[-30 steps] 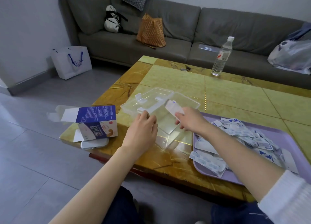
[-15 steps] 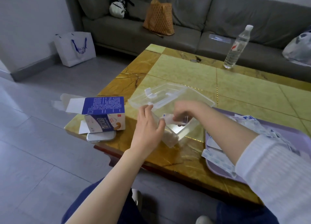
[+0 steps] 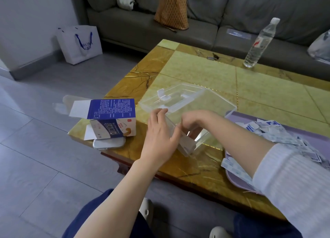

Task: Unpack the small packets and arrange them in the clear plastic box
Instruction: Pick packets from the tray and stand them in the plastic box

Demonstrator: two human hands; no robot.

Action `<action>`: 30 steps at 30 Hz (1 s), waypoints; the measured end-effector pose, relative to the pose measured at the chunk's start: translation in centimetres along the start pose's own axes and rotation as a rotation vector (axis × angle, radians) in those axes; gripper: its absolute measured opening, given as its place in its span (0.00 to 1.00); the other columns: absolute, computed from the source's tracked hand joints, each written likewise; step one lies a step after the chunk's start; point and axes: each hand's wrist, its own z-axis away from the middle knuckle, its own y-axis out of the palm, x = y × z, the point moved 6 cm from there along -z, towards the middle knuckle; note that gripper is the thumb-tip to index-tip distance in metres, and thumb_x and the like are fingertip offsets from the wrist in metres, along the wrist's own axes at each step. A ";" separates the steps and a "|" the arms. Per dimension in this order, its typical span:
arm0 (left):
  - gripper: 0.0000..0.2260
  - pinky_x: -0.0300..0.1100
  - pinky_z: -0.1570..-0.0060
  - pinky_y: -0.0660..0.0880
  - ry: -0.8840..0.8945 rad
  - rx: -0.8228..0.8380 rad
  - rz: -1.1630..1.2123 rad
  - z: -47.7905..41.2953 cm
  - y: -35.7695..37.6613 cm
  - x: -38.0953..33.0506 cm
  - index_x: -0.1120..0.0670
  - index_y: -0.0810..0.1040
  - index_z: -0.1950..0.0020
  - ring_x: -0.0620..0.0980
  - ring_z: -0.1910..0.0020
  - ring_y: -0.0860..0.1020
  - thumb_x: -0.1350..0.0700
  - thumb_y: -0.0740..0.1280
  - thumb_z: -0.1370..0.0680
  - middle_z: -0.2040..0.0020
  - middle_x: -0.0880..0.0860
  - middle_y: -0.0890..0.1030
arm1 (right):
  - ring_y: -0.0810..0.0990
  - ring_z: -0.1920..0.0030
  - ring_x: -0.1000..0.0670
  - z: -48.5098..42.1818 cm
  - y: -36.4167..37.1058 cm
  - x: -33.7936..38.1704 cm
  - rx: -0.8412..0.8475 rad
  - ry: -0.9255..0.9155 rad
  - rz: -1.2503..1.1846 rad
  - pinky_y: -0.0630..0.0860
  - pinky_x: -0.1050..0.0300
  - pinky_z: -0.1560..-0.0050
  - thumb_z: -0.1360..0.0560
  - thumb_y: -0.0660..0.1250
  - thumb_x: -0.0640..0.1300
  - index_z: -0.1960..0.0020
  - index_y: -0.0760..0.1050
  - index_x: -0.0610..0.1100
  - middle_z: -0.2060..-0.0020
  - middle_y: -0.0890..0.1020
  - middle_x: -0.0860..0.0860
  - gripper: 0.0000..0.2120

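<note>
The clear plastic box (image 3: 214, 111) stands open on the yellow table, its lid (image 3: 171, 98) folded back to the left. My left hand (image 3: 159, 136) grips the box's near left wall. My right hand (image 3: 192, 123) reaches down inside the box, fingers curled on a small white packet (image 3: 188, 142) that leans against the near wall. Several more white-and-blue packets (image 3: 278, 134) are heaped on the purple tray (image 3: 234, 177) to the right, partly hidden by my right forearm and sleeve.
An opened blue-and-white carton (image 3: 112, 118) lies on a phone (image 3: 109, 143) at the table's near left corner. A water bottle (image 3: 259, 44) stands at the table's far edge. Beyond the table are a grey sofa (image 3: 125, 23) and a white bag (image 3: 80, 43) on the floor.
My right hand carried a packet from above the box down into it and now holds it against the near wall. My left hand moved from the near edge onto the box's wall.
</note>
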 end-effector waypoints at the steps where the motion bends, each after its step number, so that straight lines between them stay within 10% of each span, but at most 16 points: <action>1: 0.25 0.39 0.34 0.59 -0.001 0.002 -0.003 0.0 0.0 0.0 0.56 0.58 0.27 0.47 0.31 0.58 0.49 0.60 0.21 0.31 0.51 0.59 | 0.81 0.58 0.46 -0.1 0.1 0.1 0.006 -0.024 -0.021 0.78 0.50 0.46 0.22 0.59 0.37 0.44 0.74 0.34 0.57 0.78 0.44 0.10; 6: 0.25 0.40 0.33 0.59 -0.007 -0.002 -0.006 -0.1 0.0 0.2 0.56 0.58 0.27 0.47 0.31 0.58 0.49 0.60 0.21 0.31 0.51 0.59 | 0.76 0.70 0.50 0.3 0.2 0.8 -0.035 -0.081 -0.034 0.76 0.61 0.68 0.23 0.59 0.33 0.62 0.72 0.37 0.68 0.76 0.44 0.09; 14: 0.25 0.38 0.33 0.58 -0.013 0.006 0.008 -0.1 0.3 0.2 0.56 0.58 0.27 0.47 0.30 0.57 0.50 0.59 0.21 0.31 0.51 0.59 | 0.75 0.71 0.45 0.3 0.0 1.3 -0.130 -0.193 -0.170 0.75 0.56 0.68 0.25 0.54 0.28 0.65 0.73 0.35 0.70 0.75 0.43 0.14; 19: 0.25 0.40 0.33 0.60 -0.024 0.006 0.009 -0.1 0.4 0.0 0.57 0.58 0.27 0.48 0.30 0.57 0.51 0.60 0.21 0.31 0.52 0.58 | 0.76 0.71 0.46 -0.1 -0.5 0.8 -0.175 -0.144 -0.117 0.77 0.54 0.65 0.25 0.56 0.30 0.51 0.76 0.30 0.67 0.77 0.40 0.11; 24: 0.25 0.41 0.33 0.61 -0.026 -0.002 0.005 -0.1 0.4 -0.1 0.56 0.58 0.27 0.48 0.30 0.57 0.51 0.60 0.21 0.31 0.51 0.58 | 0.75 0.71 0.49 0.6 -0.2 1.0 -0.109 -0.196 -0.067 0.74 0.61 0.71 0.25 0.54 0.28 0.62 0.73 0.35 0.70 0.75 0.44 0.12; 30: 0.25 0.44 0.35 0.61 -0.076 0.026 -0.035 -0.1 0.3 -0.2 0.55 0.58 0.27 0.50 0.30 0.58 0.48 0.59 0.21 0.30 0.52 0.59 | 0.79 0.50 0.47 2.1 -1.4 -0.1 -0.227 -0.328 -0.012 0.72 0.59 0.56 0.21 0.56 0.38 0.42 0.77 0.37 0.48 0.81 0.43 0.13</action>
